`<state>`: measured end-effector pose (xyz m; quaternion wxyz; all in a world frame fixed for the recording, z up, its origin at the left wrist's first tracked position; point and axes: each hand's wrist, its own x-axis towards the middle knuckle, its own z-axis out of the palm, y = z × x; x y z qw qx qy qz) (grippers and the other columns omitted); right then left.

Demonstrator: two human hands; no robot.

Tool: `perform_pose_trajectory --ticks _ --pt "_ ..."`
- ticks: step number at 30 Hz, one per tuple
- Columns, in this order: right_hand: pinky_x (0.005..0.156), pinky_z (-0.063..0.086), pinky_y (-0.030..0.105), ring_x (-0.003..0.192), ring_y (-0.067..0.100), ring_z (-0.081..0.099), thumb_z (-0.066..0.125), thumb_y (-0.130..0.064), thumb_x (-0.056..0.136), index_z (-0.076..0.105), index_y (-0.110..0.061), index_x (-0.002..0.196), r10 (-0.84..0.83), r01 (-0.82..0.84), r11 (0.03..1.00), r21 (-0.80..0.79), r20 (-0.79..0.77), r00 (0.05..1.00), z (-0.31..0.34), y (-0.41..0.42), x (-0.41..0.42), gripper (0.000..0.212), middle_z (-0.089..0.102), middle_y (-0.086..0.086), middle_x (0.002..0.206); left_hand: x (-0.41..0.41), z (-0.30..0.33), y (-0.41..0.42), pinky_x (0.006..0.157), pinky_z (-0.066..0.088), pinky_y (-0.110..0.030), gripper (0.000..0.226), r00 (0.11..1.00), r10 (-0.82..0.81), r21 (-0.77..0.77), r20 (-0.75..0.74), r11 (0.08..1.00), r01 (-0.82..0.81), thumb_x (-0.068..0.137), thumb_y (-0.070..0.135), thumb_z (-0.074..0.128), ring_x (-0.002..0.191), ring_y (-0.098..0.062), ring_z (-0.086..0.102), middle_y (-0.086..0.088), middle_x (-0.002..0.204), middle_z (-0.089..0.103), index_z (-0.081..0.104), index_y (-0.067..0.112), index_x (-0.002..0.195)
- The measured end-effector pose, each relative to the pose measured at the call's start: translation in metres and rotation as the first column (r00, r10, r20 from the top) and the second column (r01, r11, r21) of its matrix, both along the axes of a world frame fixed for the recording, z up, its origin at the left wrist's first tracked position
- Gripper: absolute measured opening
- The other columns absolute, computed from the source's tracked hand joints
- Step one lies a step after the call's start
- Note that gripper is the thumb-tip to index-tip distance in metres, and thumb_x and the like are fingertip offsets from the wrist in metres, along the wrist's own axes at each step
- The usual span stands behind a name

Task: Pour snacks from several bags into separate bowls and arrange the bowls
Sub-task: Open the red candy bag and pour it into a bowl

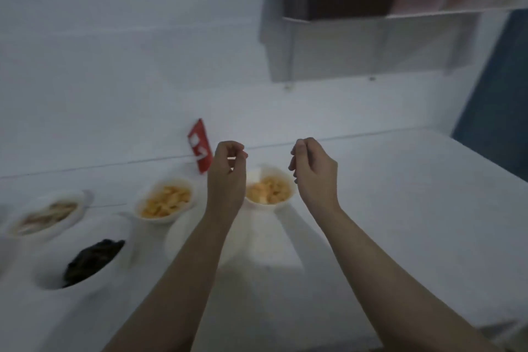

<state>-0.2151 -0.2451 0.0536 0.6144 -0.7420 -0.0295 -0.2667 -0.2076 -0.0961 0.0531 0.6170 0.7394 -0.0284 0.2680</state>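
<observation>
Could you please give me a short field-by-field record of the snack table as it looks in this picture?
surface: white table against a white wall
bowls: four white bowls, all filled
rightmost bowl: orange snack, between the hands
middle bowl: orange snack
far-left bowl: pale snack, blurred
near bowl: dark snack
red packet: by the wall, behind the bowls
left hand: raised, fingers curled, nothing visibly held
right hand: raised, fingers curled, nothing visibly held
</observation>
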Motion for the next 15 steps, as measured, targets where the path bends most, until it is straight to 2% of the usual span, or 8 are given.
perform_pose_trajectory --ticks 3,6,9,12,15 --pt "0.061 0.049 0.042 0.061 0.025 0.057 0.043 -0.030 0.104 0.053 -0.008 0.079 0.024 -0.022 0.994 -0.107 0.022 0.999 -0.003 0.050 0.040 0.035 0.061 0.009 0.063 0.027 -0.004 0.050 0.068 0.042 -0.023 0.011 0.997 0.077 0.077 -0.003 0.994 -0.077 0.097 0.013 0.050 0.075 -0.013 0.056 0.002 0.088 0.062 0.053 0.022 0.091" --pt "0.061 0.048 0.046 0.064 0.033 0.057 0.040 -0.033 0.104 0.049 -0.006 0.079 0.032 -0.027 0.974 -0.225 0.016 0.999 -0.005 0.089 0.084 0.038 0.059 0.016 0.065 0.062 -0.007 0.092 0.073 0.051 -0.036 0.009 0.991 0.131 0.132 -0.033 0.983 -0.125 0.098 0.024 0.048 0.077 -0.015 0.059 -0.003 0.097 0.066 0.051 0.023 0.089" --pt "0.053 0.042 0.042 0.056 0.030 0.052 0.039 -0.034 0.103 0.043 -0.013 0.074 -0.010 0.009 0.932 -0.363 -0.002 1.000 -0.008 0.113 0.122 0.037 0.053 0.009 0.058 0.101 -0.006 0.121 0.080 0.055 -0.048 0.012 0.981 0.176 0.223 -0.083 0.963 -0.154 0.098 0.026 0.046 0.085 -0.024 0.062 -0.004 0.092 0.063 0.053 0.018 0.093" --pt "0.050 0.031 0.030 0.051 0.021 0.041 0.038 -0.034 0.104 0.037 -0.019 0.071 -0.082 0.059 0.876 -0.478 -0.028 0.996 -0.010 0.124 0.150 0.036 0.042 -0.001 0.054 0.139 -0.004 0.137 0.084 0.051 -0.048 0.021 0.978 0.189 0.310 -0.090 0.939 -0.152 0.095 0.027 0.047 0.089 -0.031 0.061 -0.011 0.097 0.061 0.057 0.008 0.098" --pt "0.050 0.030 0.030 0.052 0.022 0.040 0.037 -0.034 0.104 0.038 -0.015 0.074 -0.145 0.090 0.831 -0.549 -0.057 0.988 -0.012 0.131 0.177 0.036 0.040 -0.001 0.054 0.179 0.001 0.146 0.095 0.043 -0.040 0.029 0.942 0.259 0.457 -0.214 0.879 -0.138 0.095 0.028 0.049 0.108 -0.036 0.053 -0.016 0.113 0.056 0.057 0.007 0.112"
